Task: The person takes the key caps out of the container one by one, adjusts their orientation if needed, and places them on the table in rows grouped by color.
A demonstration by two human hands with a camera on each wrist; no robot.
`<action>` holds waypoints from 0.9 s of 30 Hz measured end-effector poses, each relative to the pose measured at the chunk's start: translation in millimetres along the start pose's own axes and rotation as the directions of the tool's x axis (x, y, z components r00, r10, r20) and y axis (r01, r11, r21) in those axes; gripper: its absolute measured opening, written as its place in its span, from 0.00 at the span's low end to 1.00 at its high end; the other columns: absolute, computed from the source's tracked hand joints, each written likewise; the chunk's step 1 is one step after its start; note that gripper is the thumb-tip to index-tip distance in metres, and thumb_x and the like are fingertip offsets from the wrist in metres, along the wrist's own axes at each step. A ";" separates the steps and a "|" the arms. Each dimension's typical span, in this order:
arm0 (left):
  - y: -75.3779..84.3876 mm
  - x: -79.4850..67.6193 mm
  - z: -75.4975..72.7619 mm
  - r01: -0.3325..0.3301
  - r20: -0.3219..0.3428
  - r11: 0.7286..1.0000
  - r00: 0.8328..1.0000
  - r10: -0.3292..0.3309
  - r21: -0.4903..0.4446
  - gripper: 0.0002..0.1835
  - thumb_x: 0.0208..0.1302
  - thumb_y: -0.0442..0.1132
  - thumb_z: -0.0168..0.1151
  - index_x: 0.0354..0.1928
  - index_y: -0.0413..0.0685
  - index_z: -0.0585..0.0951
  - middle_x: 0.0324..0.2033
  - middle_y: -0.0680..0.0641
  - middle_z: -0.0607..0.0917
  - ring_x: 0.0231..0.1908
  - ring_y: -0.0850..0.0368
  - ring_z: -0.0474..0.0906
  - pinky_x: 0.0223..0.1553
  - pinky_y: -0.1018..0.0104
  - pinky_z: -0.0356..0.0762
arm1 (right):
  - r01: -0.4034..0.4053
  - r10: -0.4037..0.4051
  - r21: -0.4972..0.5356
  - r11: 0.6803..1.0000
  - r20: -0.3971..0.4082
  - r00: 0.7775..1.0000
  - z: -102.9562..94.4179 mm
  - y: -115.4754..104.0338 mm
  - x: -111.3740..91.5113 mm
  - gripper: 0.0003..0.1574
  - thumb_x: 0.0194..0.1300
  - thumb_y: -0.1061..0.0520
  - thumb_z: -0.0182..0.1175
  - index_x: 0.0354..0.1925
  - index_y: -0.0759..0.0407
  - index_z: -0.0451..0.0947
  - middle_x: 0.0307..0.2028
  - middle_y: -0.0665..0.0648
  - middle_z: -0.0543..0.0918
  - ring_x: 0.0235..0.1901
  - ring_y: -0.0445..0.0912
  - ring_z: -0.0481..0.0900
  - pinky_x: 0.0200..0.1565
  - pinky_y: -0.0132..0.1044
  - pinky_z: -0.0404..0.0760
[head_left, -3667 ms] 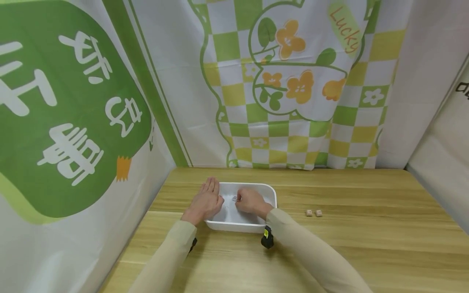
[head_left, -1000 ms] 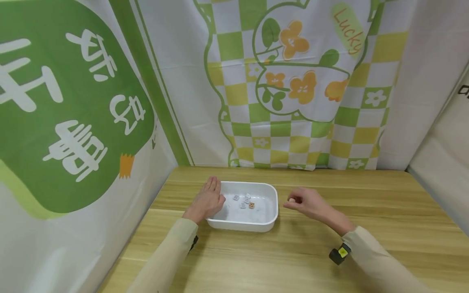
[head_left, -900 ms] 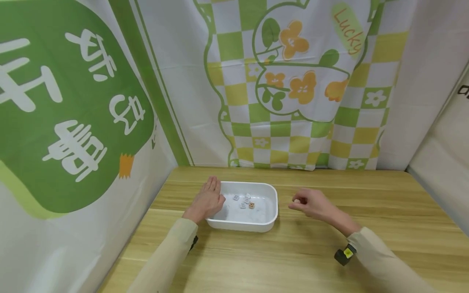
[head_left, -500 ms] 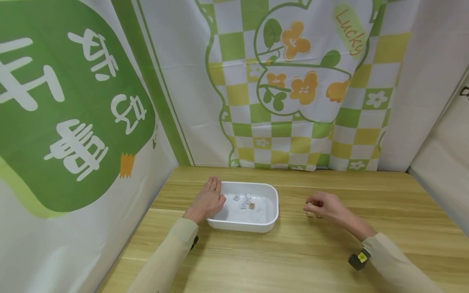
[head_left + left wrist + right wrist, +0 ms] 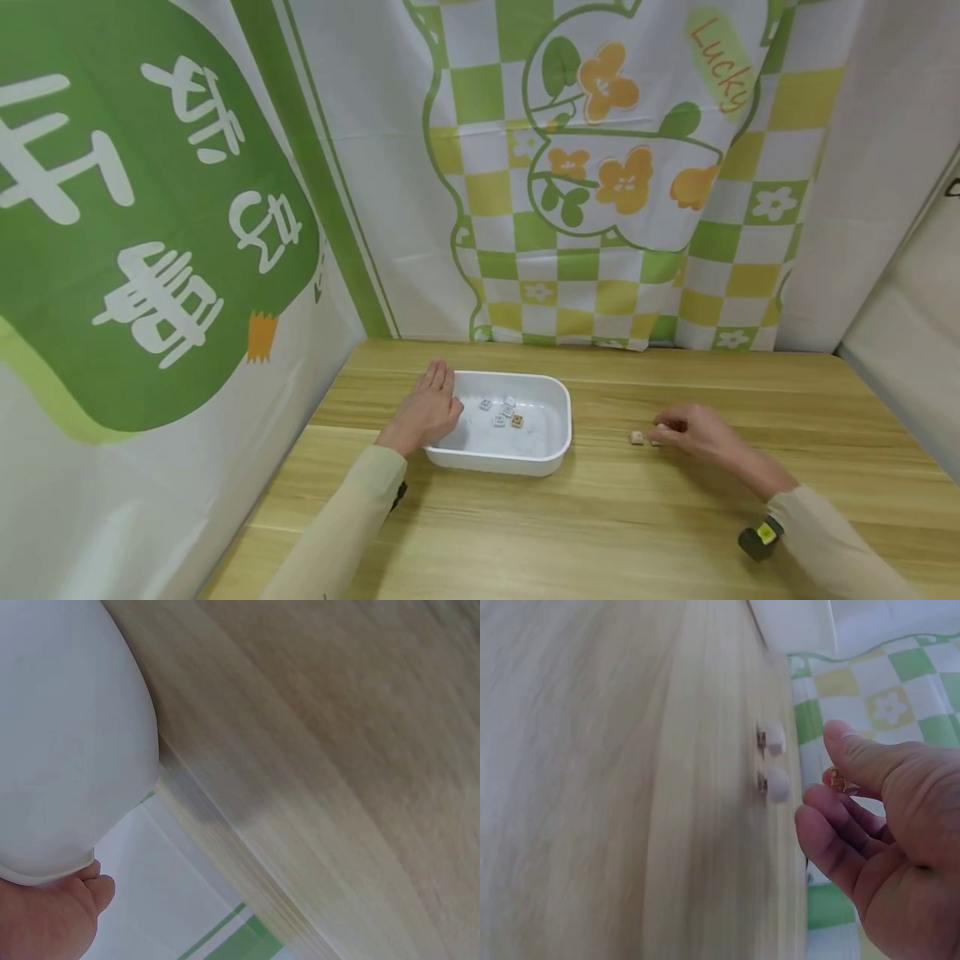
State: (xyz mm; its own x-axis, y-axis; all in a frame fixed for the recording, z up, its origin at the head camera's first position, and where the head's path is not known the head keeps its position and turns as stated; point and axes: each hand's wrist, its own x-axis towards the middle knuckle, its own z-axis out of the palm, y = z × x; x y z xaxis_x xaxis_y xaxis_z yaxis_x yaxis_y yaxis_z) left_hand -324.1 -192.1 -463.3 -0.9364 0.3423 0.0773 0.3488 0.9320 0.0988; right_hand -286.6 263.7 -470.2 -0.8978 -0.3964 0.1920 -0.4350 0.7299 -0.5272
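Note:
A white plastic tray (image 5: 491, 460) stands on the table, holding several small whitish square pieces (image 5: 499, 421) and an orange one (image 5: 517, 422). My left hand (image 5: 423, 410) holds the tray's left rim, thumb over the inside and fingers pointing toward the far corner. To the right of the tray, my right hand (image 5: 701, 433) pinches a small keycap-like piece with a brown underside (image 5: 838, 780) between thumb and fingers. Two pale keycap-like pieces sit on the table just by that hand, the left one (image 5: 637, 437) in full sight. The right one (image 5: 656, 440) is partly covered by the fingers.
The wooden table (image 5: 525, 533) reaches back to a checked, flowered cloth (image 5: 607, 275). A green-and-white printed cloth (image 5: 157, 250) bounds the left side. A pale wall (image 5: 915, 317) closes off the right.
My right hand was working inside the tray, then moved right with a small piece in its fingertips, and is now beside the two pale pieces. My left hand stays at the tray.

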 end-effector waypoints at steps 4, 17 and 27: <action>-0.2 0.1 -0.7 0.002 0.005 1.000 1.000 -0.002 -0.002 0.33 0.74 0.44 0.36 0.73 0.28 0.53 0.75 0.31 0.49 0.77 0.39 0.43 0.77 0.49 0.45 | -0.034 0.034 -0.006 0.999 0.013 0.999 -1.2 6.6 -4.2 0.09 0.64 0.52 0.65 0.35 0.57 0.85 0.19 0.45 0.75 0.18 0.32 0.66 0.21 0.27 0.67; -1.1 0.5 0.0 -0.002 0.017 1.000 1.000 0.003 -0.010 0.34 0.74 0.46 0.34 0.74 0.29 0.52 0.76 0.32 0.48 0.77 0.39 0.41 0.78 0.50 0.44 | -0.058 0.058 0.002 0.998 0.045 0.997 -2.3 19.9 -11.3 0.06 0.63 0.56 0.65 0.34 0.58 0.84 0.22 0.46 0.77 0.20 0.32 0.70 0.21 0.27 0.72; -1.7 1.6 1.5 0.007 0.017 1.000 1.000 -0.007 -0.010 0.34 0.74 0.46 0.34 0.74 0.30 0.51 0.76 0.32 0.47 0.77 0.39 0.41 0.78 0.49 0.43 | -0.056 0.060 -0.071 0.996 0.067 0.996 -4.4 19.6 -11.0 0.07 0.61 0.54 0.67 0.34 0.57 0.81 0.23 0.46 0.75 0.22 0.34 0.66 0.23 0.28 0.67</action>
State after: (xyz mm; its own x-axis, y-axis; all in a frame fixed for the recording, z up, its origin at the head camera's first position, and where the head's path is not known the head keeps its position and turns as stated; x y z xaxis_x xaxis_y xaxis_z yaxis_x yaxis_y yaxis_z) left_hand -326.3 -193.0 -464.7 -0.9395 0.3375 0.0592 0.3421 0.9333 0.1090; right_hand -285.6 284.8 -479.0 -0.9158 -0.3882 0.1035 -0.3882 0.7888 -0.4766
